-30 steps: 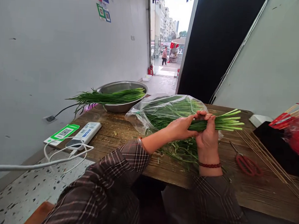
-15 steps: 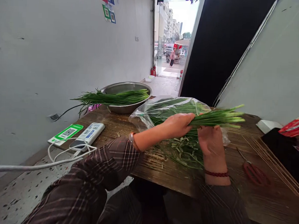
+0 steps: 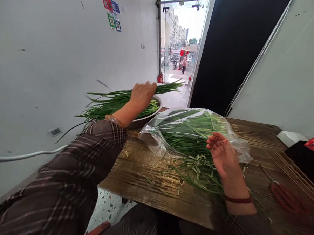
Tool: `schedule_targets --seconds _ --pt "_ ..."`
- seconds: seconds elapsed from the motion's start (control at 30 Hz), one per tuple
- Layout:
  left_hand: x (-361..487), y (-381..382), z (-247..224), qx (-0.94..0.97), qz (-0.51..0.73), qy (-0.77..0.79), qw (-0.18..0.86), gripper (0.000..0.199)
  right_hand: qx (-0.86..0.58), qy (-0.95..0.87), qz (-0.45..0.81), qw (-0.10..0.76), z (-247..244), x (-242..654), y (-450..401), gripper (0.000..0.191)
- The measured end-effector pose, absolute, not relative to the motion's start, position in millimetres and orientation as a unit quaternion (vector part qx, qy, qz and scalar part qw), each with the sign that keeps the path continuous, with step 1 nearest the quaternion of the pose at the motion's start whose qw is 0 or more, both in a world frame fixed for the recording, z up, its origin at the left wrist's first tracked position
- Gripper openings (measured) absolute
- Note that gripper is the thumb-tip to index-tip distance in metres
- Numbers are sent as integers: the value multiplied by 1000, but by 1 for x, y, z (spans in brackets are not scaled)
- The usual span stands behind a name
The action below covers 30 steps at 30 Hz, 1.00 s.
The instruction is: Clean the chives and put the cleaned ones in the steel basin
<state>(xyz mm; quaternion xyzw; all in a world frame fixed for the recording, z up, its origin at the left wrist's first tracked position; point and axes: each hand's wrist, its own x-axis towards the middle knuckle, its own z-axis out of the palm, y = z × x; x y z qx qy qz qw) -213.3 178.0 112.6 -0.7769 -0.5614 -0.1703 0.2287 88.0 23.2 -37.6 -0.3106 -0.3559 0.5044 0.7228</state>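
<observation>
My left hand [image 3: 142,95] is closed around a bunch of garlic chives [image 3: 169,87], held over the metal bowl [image 3: 158,112] at the table's far left. More chives lie in the bowl, their leaf ends hanging past its left side. My right hand [image 3: 223,154] has its palm turned up and its fingers slightly curled and apart, with nothing in it. It hovers by the near right side of a clear plastic bag [image 3: 170,114] full of chives. Below the bag, a heap of trimmed leaves and scraps [image 3: 201,169] lies on the wood.
Red-handled scissors [image 3: 287,198] and thin wooden sticks [image 3: 296,170] lie on the right of the wooden table [image 3: 143,176]. A black box [image 3: 298,154] with red packets stands beyond them. A white cable [image 3: 25,157] crosses on the left. Behind is a glass doorway.
My left hand has carried the chives from above the bag leftward to the bowl. The right hand has come away from the bunch and opened. The view has shifted a little.
</observation>
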Motion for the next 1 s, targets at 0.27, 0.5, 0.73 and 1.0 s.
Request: schedule_targets --seconds 0.27,0.5,0.73,1.0 --pt "-290 232 31 -741 56 -667 47 54 -330 -357 495 720 -43 92 26 42" --pt "-269 210 51 -755 19 -650 87 52 -324 -351 500 722 -41 98 27 40" --pt "-188 160 60 -856 -142 -493 61 46 -400 -398 378 734 -37 108 30 39" --pt "-103 95 6 -916 -231 -309 -113 34 -579 -548 231 558 -50 139 36 64"
